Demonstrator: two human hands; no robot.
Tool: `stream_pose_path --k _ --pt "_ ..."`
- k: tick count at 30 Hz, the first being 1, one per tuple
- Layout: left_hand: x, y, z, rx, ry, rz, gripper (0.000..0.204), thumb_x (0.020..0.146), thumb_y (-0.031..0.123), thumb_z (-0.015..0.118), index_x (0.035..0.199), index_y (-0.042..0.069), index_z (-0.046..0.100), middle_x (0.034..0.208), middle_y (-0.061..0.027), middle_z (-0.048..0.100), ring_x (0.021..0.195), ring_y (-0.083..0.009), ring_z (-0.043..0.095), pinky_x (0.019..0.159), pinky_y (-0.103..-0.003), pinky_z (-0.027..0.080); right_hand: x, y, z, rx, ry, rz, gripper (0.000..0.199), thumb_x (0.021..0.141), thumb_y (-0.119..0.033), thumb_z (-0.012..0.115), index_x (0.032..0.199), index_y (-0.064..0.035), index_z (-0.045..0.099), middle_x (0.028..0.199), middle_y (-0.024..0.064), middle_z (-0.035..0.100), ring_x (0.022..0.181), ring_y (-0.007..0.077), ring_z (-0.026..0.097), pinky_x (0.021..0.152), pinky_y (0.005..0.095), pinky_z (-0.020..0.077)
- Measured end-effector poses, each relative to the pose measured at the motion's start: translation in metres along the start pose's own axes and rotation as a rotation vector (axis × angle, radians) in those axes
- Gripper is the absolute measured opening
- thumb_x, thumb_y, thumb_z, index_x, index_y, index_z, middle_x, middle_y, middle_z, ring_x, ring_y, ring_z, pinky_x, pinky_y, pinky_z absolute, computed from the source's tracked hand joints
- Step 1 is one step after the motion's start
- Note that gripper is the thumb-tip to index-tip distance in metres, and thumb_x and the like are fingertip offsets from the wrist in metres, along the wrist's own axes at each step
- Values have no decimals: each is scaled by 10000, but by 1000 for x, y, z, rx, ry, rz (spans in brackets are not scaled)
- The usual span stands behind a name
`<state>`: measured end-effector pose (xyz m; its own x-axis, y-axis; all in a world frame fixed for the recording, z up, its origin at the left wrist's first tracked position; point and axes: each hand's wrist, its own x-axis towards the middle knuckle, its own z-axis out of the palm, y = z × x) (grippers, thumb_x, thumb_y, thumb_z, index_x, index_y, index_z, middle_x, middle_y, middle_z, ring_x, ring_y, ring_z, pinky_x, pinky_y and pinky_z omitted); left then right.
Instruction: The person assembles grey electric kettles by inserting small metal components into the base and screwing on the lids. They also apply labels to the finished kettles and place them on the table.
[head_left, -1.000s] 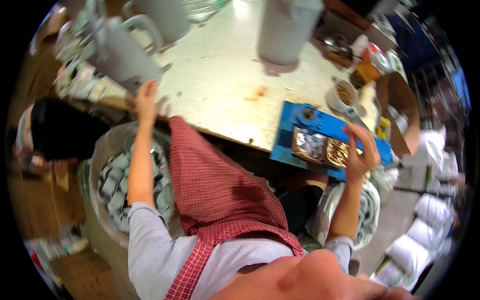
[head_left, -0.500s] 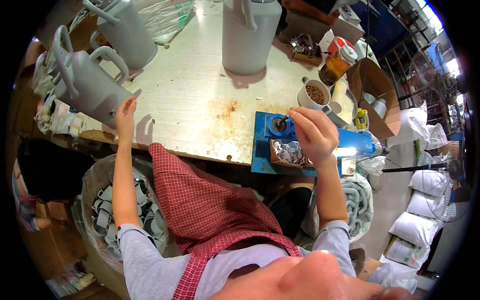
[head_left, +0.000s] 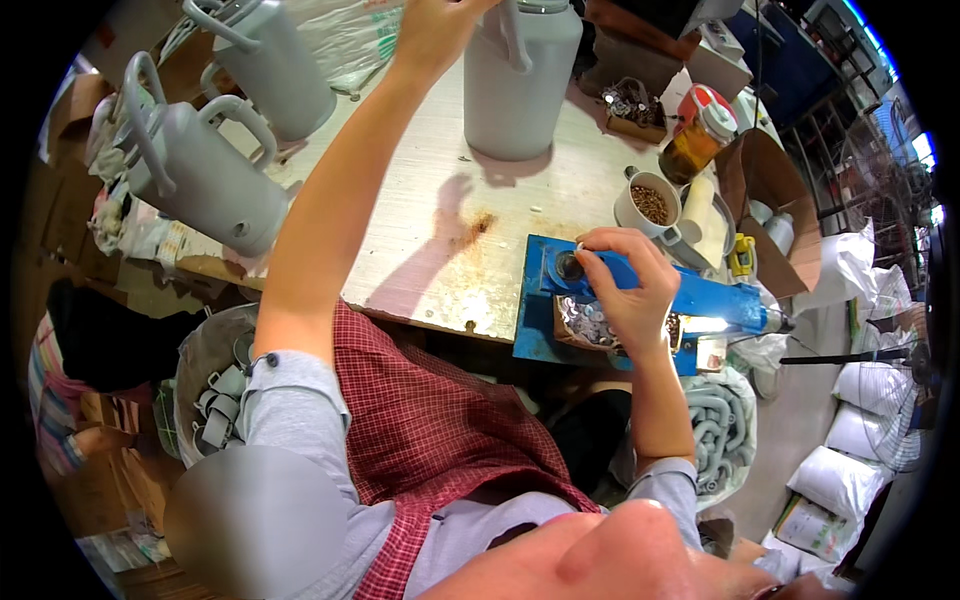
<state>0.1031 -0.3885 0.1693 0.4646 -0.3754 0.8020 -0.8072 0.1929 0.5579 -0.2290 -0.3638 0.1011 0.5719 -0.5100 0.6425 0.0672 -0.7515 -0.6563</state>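
Observation:
My left hand (head_left: 435, 35) reaches to the top of the upright grey plastic jug (head_left: 518, 105), close to its handle (head_left: 513, 38). The picture's upper edge cuts off its fingers, so their grip is hidden. Over the blue metal machine (head_left: 535, 325), my right hand (head_left: 640, 285) has thumb and forefinger pinched beside the round dark socket (head_left: 570, 266). A tiny pale piece seems to show at those fingertips, too small to name. Just below the hand, a small open box (head_left: 585, 322) of shiny metal bits sits on the machine.
Two more grey jugs, one tilted (head_left: 205, 180) and one behind it (head_left: 275, 75), stand at left. Right of centre are a cup of small brass-coloured parts (head_left: 650, 200), an amber-filled jar (head_left: 695, 150) and a cardboard box (head_left: 745, 180). Bags of grey parts flank my lap.
My left hand has gone from beside the tilted jug up and across to the upright one. The dark pin my right hand held at the socket no longer shows; the fingers remain pinched there.

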Motion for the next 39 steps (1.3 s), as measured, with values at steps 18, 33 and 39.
stream_pose_path --k 18,33,39 --pt "-100 137 -315 -484 309 -550 439 938 414 529 1044 12 668 986 -90 684 774 -168 580 733 -322 488 -22 74 39 -40 168 77 98 856 -66 678 940 -15 686 825 89 682 737 165 636 715 293 525" --pt "-419 287 -507 -295 975 -477 208 978 299 515 1014 97 546 908 -68 644 852 -136 607 764 -273 497 -23 -176 211 842 -610 -60 292 884 -199 613 1073 23 593 1002 177 608 885 225 590 771 329 505" --pt "-414 295 -503 -274 1017 -509 240 962 342 544 1007 107 559 910 -40 615 872 -118 581 794 -267 482 -28 -193 217 877 -655 -77 386 852 -242 641 1116 27 562 1045 185 587 931 237 574 805 343 489"
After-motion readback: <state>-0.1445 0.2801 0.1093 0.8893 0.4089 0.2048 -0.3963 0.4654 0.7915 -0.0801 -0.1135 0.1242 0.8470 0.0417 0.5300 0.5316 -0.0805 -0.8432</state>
